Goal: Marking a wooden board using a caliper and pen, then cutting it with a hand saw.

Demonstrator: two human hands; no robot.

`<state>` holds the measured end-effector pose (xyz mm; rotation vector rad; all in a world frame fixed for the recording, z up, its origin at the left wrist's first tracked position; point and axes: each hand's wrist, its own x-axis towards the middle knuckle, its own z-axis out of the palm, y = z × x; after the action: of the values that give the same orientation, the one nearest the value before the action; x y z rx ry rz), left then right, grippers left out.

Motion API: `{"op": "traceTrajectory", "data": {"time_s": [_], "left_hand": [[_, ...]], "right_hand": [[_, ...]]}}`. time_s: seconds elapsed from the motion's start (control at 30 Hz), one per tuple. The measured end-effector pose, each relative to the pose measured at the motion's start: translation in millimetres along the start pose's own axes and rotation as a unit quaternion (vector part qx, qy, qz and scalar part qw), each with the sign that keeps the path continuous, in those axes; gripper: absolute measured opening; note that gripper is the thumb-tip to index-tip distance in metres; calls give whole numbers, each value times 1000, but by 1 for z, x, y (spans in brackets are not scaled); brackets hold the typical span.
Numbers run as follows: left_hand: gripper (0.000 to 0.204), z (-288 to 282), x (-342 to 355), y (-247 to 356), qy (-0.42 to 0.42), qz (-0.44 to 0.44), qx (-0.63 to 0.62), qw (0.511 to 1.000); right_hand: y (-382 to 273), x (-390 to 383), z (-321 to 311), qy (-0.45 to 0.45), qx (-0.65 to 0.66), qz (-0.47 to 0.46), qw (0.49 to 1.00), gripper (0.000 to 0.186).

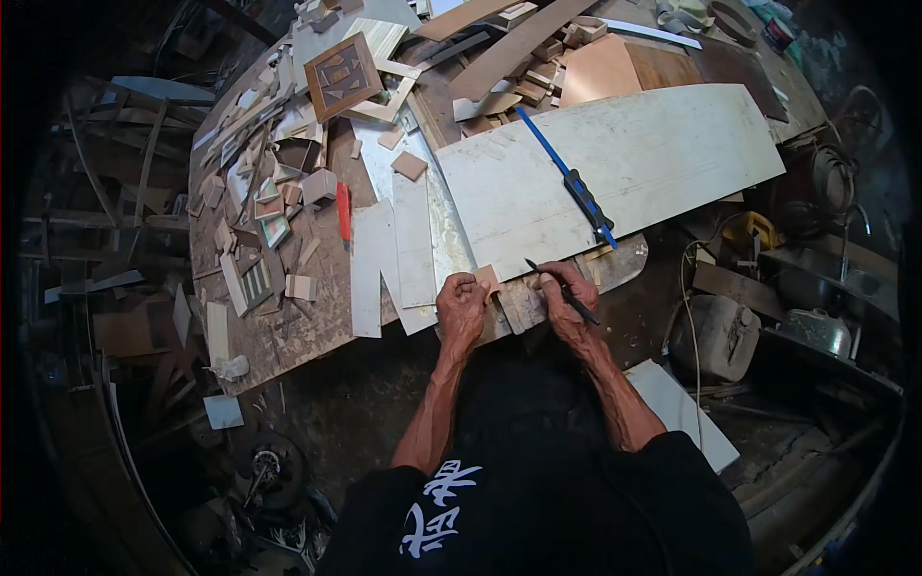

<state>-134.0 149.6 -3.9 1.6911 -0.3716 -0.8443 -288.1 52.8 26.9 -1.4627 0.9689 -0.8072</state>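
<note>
While the left hand (pixel 463 305) pinches a small reddish-brown wooden square (pixel 490 280) between thumb and fingers, the right hand (pixel 570 294), just to its right, is curled around a slim black pen (pixel 580 307). The square sits at the left hand's fingertips, on the side facing the right hand, near the front corner of a large pale board (pixel 663 144); whether it touches that board cannot be told. One end of the pen pokes out past the right hand's thumb, pointing forward and to the left, while the other slants back toward the wrist. Beyond the right hand, a blue bar-shaped tool with a black grip (pixel 584 200) lies across the board. Ahead of the left hand and a little to its left, narrow pale strips (pixel 415 240) lie side by side, with another wooden square (pixel 410 166) at their far end. Farther to that hand's left are a red flat object (pixel 344 213) and a jumble of wooden offcuts (pixel 274 206), beyond which a brown framed panel (pixel 341 77) rests on the pile. All this is on a scuffed workbench (pixel 288 341). Well to the right of the right hand stands a grey jerrycan (pixel 718 336).
</note>
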Motion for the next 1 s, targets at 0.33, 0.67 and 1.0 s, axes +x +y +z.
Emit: {"op": "traceTrajectory", "data": {"time_s": [0.33,0.67,1.0], "left_hand": [[31,-5,18,29,24,51,21,998],[31,3,153,68,85,123,92,984],[31,18,195,63,176,188,208,944]], "right_hand": [[3,12,-2,30,43,-16,998,18],[-11,34,13,9,40,-26,999,20],[-10,54,15,-7,60,62,996,19]]}}
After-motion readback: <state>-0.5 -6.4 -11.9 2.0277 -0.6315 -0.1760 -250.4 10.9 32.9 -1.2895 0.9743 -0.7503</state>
